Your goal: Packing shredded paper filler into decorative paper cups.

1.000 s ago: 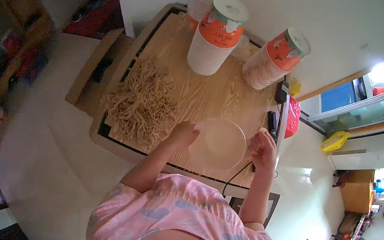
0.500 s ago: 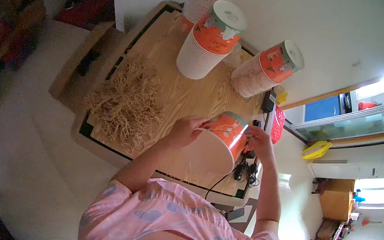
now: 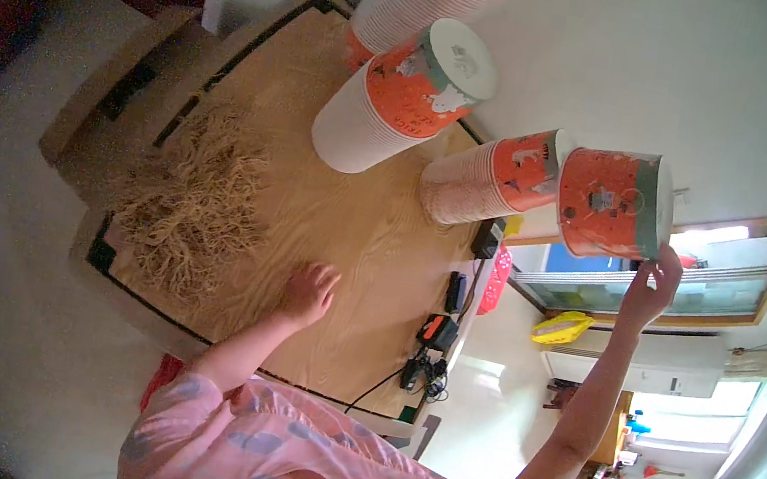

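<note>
My right hand (image 3: pixel 652 288) is raised at the right, pinching the base edge of an orange and green paper bucket (image 3: pixel 603 203). A thin loop of string shows on that bucket's side. It hangs tilted beside the top of a shorter stack of paper buckets (image 3: pixel 474 184), which has tan string between its rims. My left hand (image 3: pixel 308 294) is over the table with nothing in it, its fingers loosely bent and apart. To its left lies a tangled heap of tan strings (image 3: pixel 198 198).
A taller stack of paper buckets (image 3: pixel 351 128) stands at the back, with a very tall white stack (image 3: pixel 433 4) behind it. Along the table's (image 3: pixel 352 244) right edge lie black adapters with cables (image 3: pixel 427 374). A pink basket (image 3: pixel 495 281) is just beyond.
My right hand has carried the bucket up and right to the shorter stack. My left hand has let go of it and moved left and down. The view has shifted.
</note>
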Tool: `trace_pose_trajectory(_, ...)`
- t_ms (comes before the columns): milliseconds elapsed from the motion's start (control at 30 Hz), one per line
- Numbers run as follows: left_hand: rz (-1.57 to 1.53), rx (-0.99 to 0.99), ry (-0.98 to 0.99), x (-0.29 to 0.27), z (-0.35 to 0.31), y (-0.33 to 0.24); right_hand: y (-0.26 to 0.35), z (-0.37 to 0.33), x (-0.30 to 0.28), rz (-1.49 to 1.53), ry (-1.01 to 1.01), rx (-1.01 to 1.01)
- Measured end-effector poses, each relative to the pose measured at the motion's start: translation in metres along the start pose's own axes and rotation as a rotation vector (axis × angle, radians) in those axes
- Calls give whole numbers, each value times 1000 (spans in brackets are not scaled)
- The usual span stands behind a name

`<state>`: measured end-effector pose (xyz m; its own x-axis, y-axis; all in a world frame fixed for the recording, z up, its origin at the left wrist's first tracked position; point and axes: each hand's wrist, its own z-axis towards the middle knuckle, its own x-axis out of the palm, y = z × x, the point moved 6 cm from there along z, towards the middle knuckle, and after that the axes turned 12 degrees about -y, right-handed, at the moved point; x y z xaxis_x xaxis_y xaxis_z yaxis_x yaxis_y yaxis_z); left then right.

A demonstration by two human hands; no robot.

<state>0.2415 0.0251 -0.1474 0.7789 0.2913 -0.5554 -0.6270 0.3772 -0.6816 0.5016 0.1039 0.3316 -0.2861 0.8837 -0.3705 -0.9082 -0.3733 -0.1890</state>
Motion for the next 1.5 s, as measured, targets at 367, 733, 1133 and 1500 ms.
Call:
trace_pose_trajectory(367, -58, 25, -5, 12, -7, 2, -82, -3, 81, -21, 58, 308)
trace_pose_trajectory(733, -40, -15, 33, 13, -4, 4, -97, -24, 113, -48, 53, 381)
trace_pose_trajectory(1133, -41, -22, 32, 8, -2, 2, -106, -49, 133, -42, 65, 335)
trace_pose_trajectory(1500, -36, -12, 16, 8, -1, 1, -96, -64, 143, -72, 89, 332)
